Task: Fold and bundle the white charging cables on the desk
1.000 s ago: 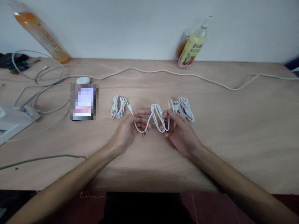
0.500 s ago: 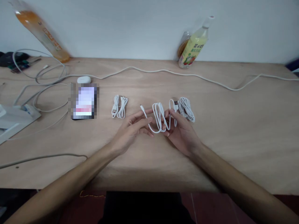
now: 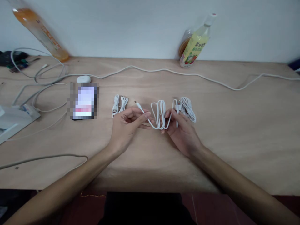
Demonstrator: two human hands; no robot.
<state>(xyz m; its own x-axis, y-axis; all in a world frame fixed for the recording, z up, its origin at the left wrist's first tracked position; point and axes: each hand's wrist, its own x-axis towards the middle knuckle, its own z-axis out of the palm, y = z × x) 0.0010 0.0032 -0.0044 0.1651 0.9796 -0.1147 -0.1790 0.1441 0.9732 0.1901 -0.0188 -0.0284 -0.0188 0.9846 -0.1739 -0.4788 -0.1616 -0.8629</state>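
Note:
Between my two hands a loosely coiled white USB cable (image 3: 161, 115) is held above the table. My left hand (image 3: 127, 125) pinches it between thumb and forefinger, just behind a small plug that points up and left. My right hand (image 3: 182, 129) is closed on the other end, near the larger white connector; its lower fingers are partly hidden by the loops. Behind my left hand lies a folded white cable (image 3: 119, 104), partly covered by the fingers. Just past my right hand is another bundled white cable (image 3: 188, 109) on the table.
A phone (image 3: 84, 101) with a blurred screen lies left, below a white earbud case (image 3: 83, 79). A long white cord (image 3: 164, 70) crosses the table. Bottles of orange (image 3: 44, 34) and yellow drink (image 3: 195, 45) stand at the wall. A white power strip (image 3: 16, 115) sits far left.
My left hand has shifted slightly up and left, taking the small plug with it. The loops have lifted a little, and the left hand now covers part of the folded cable.

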